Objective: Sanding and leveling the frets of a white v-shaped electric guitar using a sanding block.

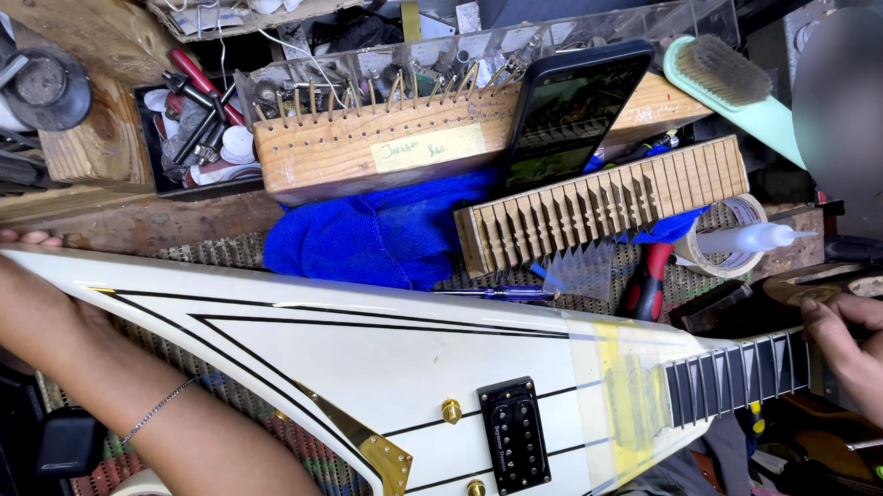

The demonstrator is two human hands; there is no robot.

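Note:
A white V-shaped electric guitar body with black pinstripes lies across the bench, its dark fretted neck pointing right. My left hand grips the pointed tip of the body at the far left, fingertips curling over its far edge. My right hand holds the neck at the right edge. A black pickup and two gold knobs sit on the body. Yellow and clear tape covers the body where it meets the neck.
Behind the guitar lie a blue cloth, a wooden block with pins, a slotted wooden block, a dark phone, a green brush, a tape roll with a squeeze bottle, and a red-handled tool.

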